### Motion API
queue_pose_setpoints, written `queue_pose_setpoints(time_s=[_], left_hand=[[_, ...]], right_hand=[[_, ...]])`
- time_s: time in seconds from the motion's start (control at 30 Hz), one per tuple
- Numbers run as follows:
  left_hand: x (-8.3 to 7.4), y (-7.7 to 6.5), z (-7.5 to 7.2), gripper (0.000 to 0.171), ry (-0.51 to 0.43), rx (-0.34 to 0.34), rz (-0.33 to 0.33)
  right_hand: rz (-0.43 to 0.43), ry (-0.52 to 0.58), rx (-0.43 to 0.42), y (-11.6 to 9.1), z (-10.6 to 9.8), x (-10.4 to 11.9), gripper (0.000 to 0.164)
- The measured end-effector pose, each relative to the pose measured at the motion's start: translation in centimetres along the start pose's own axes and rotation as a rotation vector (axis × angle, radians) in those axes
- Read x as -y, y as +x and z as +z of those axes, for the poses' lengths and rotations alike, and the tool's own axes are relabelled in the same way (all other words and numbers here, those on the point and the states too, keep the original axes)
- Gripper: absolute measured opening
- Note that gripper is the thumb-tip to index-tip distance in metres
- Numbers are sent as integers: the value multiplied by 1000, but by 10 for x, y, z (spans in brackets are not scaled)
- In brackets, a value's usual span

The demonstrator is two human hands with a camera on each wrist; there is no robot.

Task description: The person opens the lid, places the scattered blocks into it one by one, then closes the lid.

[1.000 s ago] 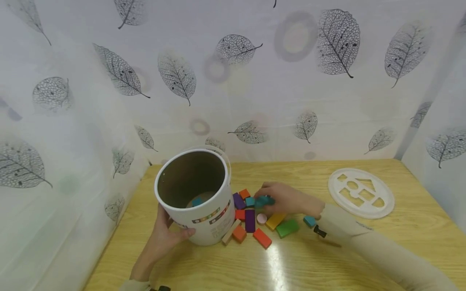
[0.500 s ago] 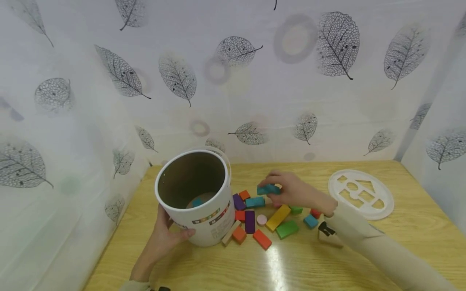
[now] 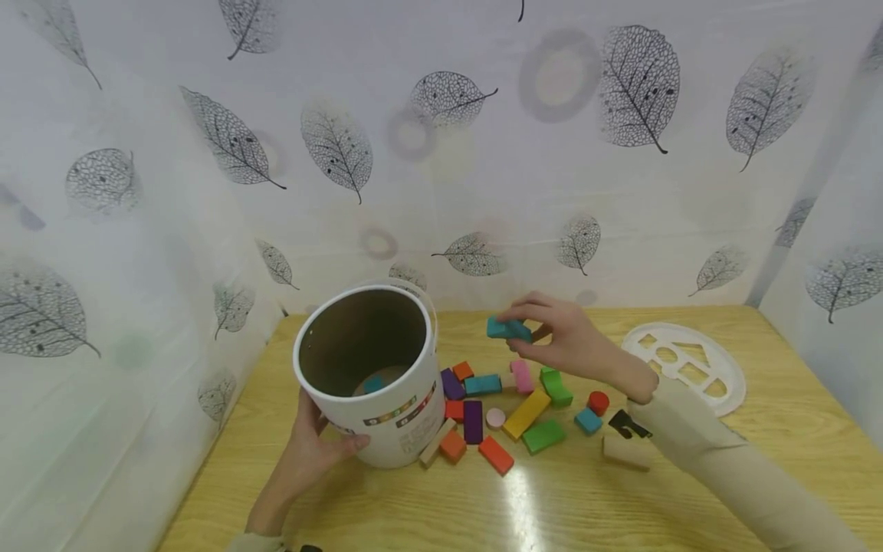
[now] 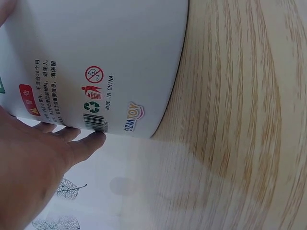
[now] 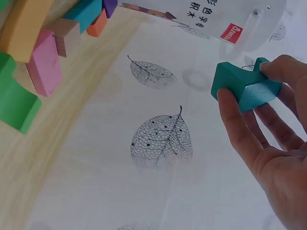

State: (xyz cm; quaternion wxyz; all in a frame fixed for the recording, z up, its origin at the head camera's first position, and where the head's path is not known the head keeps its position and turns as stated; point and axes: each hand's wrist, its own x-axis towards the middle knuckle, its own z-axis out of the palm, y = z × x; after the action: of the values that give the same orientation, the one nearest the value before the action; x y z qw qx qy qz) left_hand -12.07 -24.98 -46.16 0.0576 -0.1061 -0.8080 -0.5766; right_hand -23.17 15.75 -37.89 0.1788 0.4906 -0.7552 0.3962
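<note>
My left hand [image 3: 313, 445] grips the side of a white bucket [image 3: 407, 429], thumb at the front and fingers round the left side. The bucket leans slightly on the table; a blue block [image 3: 373, 383] lies inside it. In the left wrist view, the fingertips touch the printed bucket wall [image 4: 144, 57]. Above the table, right of the bucket, my right hand [image 3: 562, 337] pinches a teal arch block [image 3: 507, 328] between thumb and fingers. The curved notch of this arch block [image 5: 259, 93] shows in the right wrist view.
Loose wooden blocks lie right of the bucket, among them a yellow block [image 3: 527, 412], a green block [image 3: 544, 436], a pink block [image 3: 521, 376] and a red cylinder [image 3: 598, 402]. A white lid [image 3: 635, 341] with shaped holes lies at the right. A leaf-patterned curtain [image 3: 483, 192] stands behind.
My right hand has lifted the teal arch block up off the pile, uncovering the pink block and green curved block. The left hand and bucket have stayed put.
</note>
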Motion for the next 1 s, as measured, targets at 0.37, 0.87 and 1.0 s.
queue_pose_setpoints(time_s=[0.37, 0.87, 1.0], left_hand=[[-2, 0, -1, 127, 20, -10, -22], [-1, 0, 0, 126, 18, -15, -14], [-1, 0, 0, 126, 13, -17, -13]], right_hand=[[-28, -55, -41, 8, -15, 4, 43], [-80, -18, -90, 43, -9, 14, 45], [-107, 36, -94, 57, -2, 19, 44]])
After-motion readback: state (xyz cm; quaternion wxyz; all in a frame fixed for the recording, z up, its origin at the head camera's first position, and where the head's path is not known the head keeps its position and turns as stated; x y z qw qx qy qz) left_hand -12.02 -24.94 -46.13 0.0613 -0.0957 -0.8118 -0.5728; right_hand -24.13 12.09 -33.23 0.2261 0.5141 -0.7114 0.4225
